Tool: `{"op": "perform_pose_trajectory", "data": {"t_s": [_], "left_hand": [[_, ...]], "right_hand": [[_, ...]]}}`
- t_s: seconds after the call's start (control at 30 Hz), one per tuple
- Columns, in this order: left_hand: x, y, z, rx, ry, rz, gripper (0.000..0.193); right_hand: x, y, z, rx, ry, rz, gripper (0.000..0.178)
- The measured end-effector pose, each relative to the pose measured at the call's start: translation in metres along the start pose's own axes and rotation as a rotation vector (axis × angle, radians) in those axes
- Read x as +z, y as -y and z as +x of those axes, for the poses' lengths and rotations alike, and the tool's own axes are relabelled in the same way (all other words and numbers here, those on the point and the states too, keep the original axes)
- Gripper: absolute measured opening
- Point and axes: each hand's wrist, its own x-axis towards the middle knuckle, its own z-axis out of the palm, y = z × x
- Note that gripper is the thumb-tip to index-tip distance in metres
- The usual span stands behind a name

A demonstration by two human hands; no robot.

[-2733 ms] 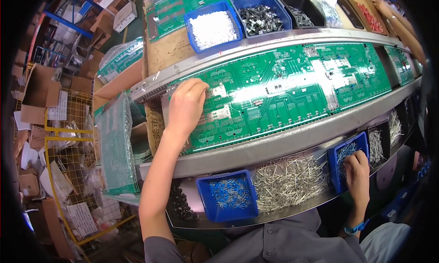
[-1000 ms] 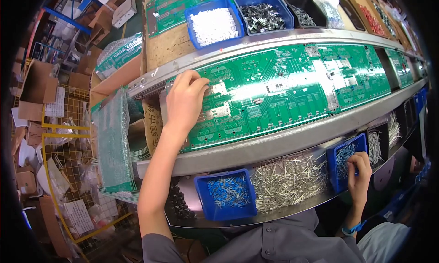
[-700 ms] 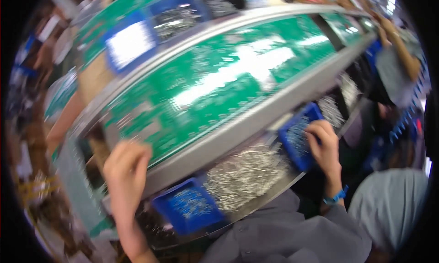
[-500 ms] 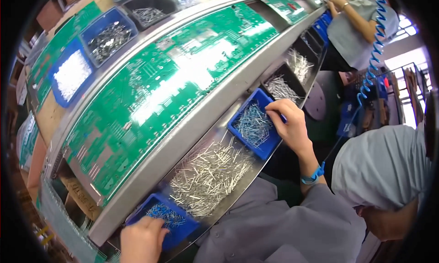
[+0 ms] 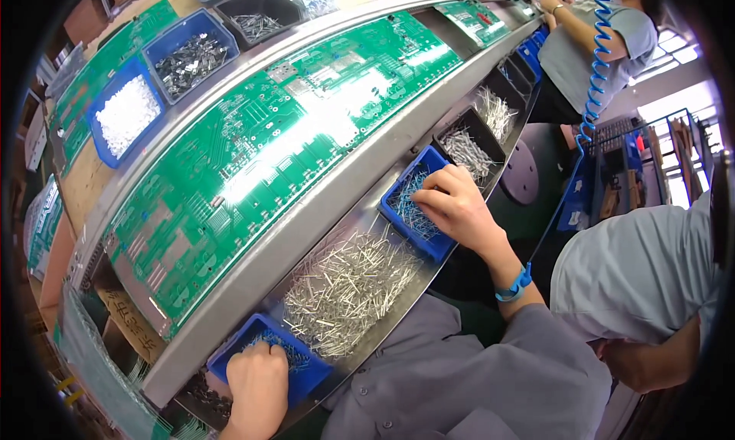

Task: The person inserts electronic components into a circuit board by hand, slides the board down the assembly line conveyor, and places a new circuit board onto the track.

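Note:
My right hand [image 5: 461, 212] reaches over a blue bin [image 5: 393, 204] of thin blue leaded components [image 5: 416, 210]. Its thumb and forefinger are pinched together at the parts; whatever lies between them is too small to make out. A blue wrist strap [image 5: 514, 284] circles that wrist. My left hand [image 5: 259, 380], curled closed, dips into another blue bin [image 5: 310, 379] at the lower left, holding small blue leaded parts [image 5: 285, 350]. Its fingertips are hidden behind the knuckles. Between the two bins lies a heap of silvery wire-like pieces [image 5: 348, 294].
Beyond a metal rail [image 5: 306, 218] lies a long green circuit board [image 5: 253, 126]. Bins of white parts [image 5: 124, 118] and dark metal parts [image 5: 191, 63] stand behind it. Black bins [image 5: 467, 150] continue to the right. Co-workers [image 5: 612, 49] sit at the far right and nearby; a blue coiled cord [image 5: 599, 65] hangs there.
My right hand has moved left, from the bin's right edge to over its parts. My left hand has shifted right and deeper into its bin. The view has moved slightly.

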Motion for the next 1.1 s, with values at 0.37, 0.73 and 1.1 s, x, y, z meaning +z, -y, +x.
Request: {"op": "perform_pose_trajectory", "data": {"t_s": [0.37,0.73,1.1], "left_hand": [[-0.011,0.0,-0.004,0.026,0.002,-0.031,0.002],[-0.002,0.003,-0.007,0.027,0.028,-0.109,0.017],[0.007,0.005,-0.008,-0.031,-0.113,-0.118,0.015]], "right_hand": [[0.013,-0.008,0.008,-0.117,0.035,0.063,0.02],[0.0,0.012,0.036,0.263,-0.175,0.819,0.014],[0.082,0.089,0.227,-0.294,0.144,0.607,0.01]]}}
